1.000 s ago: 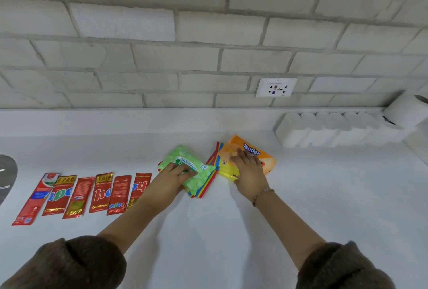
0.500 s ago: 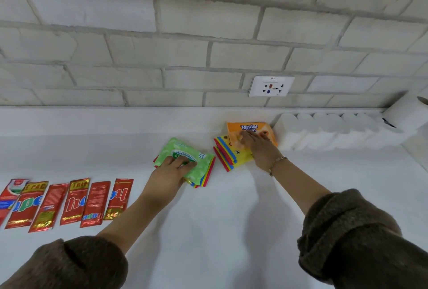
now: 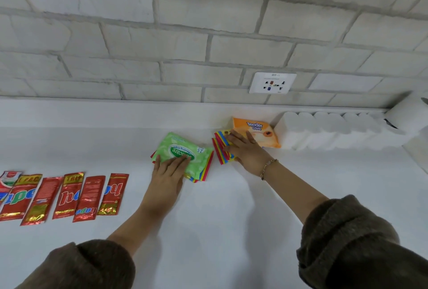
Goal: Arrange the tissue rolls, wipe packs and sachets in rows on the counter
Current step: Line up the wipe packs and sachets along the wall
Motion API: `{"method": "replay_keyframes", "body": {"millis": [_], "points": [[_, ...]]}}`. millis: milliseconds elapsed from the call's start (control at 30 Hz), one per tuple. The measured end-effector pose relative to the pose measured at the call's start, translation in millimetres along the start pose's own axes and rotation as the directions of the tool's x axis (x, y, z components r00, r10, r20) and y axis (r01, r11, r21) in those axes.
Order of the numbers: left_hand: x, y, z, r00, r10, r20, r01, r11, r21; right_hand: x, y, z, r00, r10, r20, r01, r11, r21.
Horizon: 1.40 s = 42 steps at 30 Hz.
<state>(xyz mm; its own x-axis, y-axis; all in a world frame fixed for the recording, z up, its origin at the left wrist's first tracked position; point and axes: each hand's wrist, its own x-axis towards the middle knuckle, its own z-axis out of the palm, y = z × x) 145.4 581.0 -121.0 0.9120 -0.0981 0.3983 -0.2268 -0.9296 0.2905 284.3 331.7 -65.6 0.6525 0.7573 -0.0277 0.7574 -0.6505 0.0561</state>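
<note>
sachets in red foil lie in a row at near left on the counter. left hand presses flat, fingers straight, on the green wipe pack at centre. right hand, also flat and gripping nothing, rests on the orange wipe pack, just left of the tissue rolls.
</note>
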Motion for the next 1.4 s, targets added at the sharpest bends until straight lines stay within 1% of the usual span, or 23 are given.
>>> {"method": "replay_keyframes", "body": {"millis": [100,133,167,200,233,267,300,333,367,400,467,500,567,700,833,900,967,1000,1100,1167,1200,1267,1400], "points": [[4.0,19.9,-11.5,0.998,-0.061,-0.029,0.057,0.993,-0.105,-3.2,-1.7,-4.2,0.998,0.033,-0.063,-0.03,0.998,0.053],[7.6,32.5,-16.4,0.994,-0.099,-0.044,0.088,0.977,-0.193,-8.7,-4.2,-5.1,0.984,0.097,-0.148,-0.08,0.99,0.117],[14.0,46.4,-21.8,0.989,-0.135,-0.052,0.114,0.948,-0.297,-13.9,-7.8,-6.2,0.937,0.231,-0.262,-0.164,0.953,0.254],[22.9,62.3,-26.6,0.986,-0.162,-0.043,0.131,0.907,-0.401,-20.7,-11.5,-6.5,0.827,0.426,-0.367,-0.254,0.865,0.432],[33.9,78.2,-30.0,0.984,-0.176,-0.019,0.144,0.857,-0.496,-27.2,-13.8,-3.7,0.66,0.622,-0.42,-0.317,0.739,0.595],[46.8,93.9,-30.4,0.98,-0.199,0.025,0.176,0.798,-0.577,-32.9,-13.9,0.3,0.484,0.77,-0.416,-0.353,0.606,0.713],[61.6,105.0,-25.1,0.967,-0.236,0.1,0.244,0.729,-0.639,-35.9,-12.7,3.8,0.355,0.866,-0.352,-0.373,0.476,0.796],[77.8,114.2,-17.8,0.933,-0.293,0.21,0.356,0.653,-0.669,-37.4,-9.8,6.9,0.285,0.925,-0.252,-0.391,0.352,0.85],[94.1,119.6,-9.7,0.861,-0.37,0.349,0.506,0.561,-0.655,-36.2,-7.1,9.8,0.262,0.954,-0.145,-0.409,0.245,0.879],[108.1,123.2,-0.5,0.767,-0.43,0.477,0.641,0.468,-0.608,-34.2,-4.6,11.6,0.27,0.961,-0.065,-0.438,0.182,0.881],[126.6,127.7,13.6,0.615,-0.481,0.625,0.786,0.312,-0.533,-27.8,2.4,13.2,0.326,0.945,0.007,-0.513,0.171,0.841],[131.3,126.7,19.3,0.576,-0.499,0.647,0.812,0.261,-0.522,-24.0,5.5,13.2,0.347,0.937,0.044,-0.545,0.162,0.823],[138.8,122.1,25.1,0.552,-0.532,0.642,0.824,0.226,-0.52,-17.2,9.7,13.5,0.347,0.928,0.136,-0.592,0.104,0.799],[145.7,110.5,35.9,0.585,-0.53,0.613,0.807,0.308,-0.504,-14.3,9.0,13.7,0.363,0.926,0.104,-0.53,0.113,0.841],[149.4,102.6,41.5,0.624,-0.509,0.593,0.78,0.371,-0.504,-13.1,4.5,10.8,0.525,0.851,-0.006,-0.4,0.252,0.881],[153.2,97.4,43.5,0.64,-0.497,0.586,0.767,0.363,-0.529,-11.7,3.9,8.7,0.565,0.824,-0.044,-0.396,0.317,0.862],[154.7,95.5,42.0,0.652,-0.495,0.575,0.753,0.333,-0.568,-12.3,5.5,6.1,0.552,0.834,0.002,-0.393,0.257,0.883],[153.5,95.6,39.9,0.673,-0.484,0.559,0.736,0.363,-0.572,-13.6,6.9,4.4,0.539,0.841,0.049,-0.385,0.194,0.902],[145.3,95.1,41.2,0.813,-0.344,0.469,0.57,0.633,-0.524,-20.0,10.1,0.6,0.544,0.832,0.107,-0.353,0.111,0.929],[140.0,94.9,45.2,0.845,-0.264,0.464,0.457,0.807,-0.373,-22.6,9.8,-3.8,0.557,0.824,0.097,-0.318,0.104,0.942],[138.1,95.9,46.9,0.859,-0.26,0.441,0.416,0.857,-0.305,-23.5,10.3,-5.8,0.555,0.825,0.103,-0.301,0.084,0.95],[135.9,99.0,50.5,0.891,-0.278,0.359,0.377,0.893,-0.246,-24.7,12.4,-7.8,0.533,0.838,0.118,-0.291,0.05,0.955],[138.0,107.4,60.8,0.906,-0.3,0.301,0.385,0.879,-0.283,-27.3,20.1,-3.5,0.506,0.854,0.12,-0.297,0.041,0.954]]}}
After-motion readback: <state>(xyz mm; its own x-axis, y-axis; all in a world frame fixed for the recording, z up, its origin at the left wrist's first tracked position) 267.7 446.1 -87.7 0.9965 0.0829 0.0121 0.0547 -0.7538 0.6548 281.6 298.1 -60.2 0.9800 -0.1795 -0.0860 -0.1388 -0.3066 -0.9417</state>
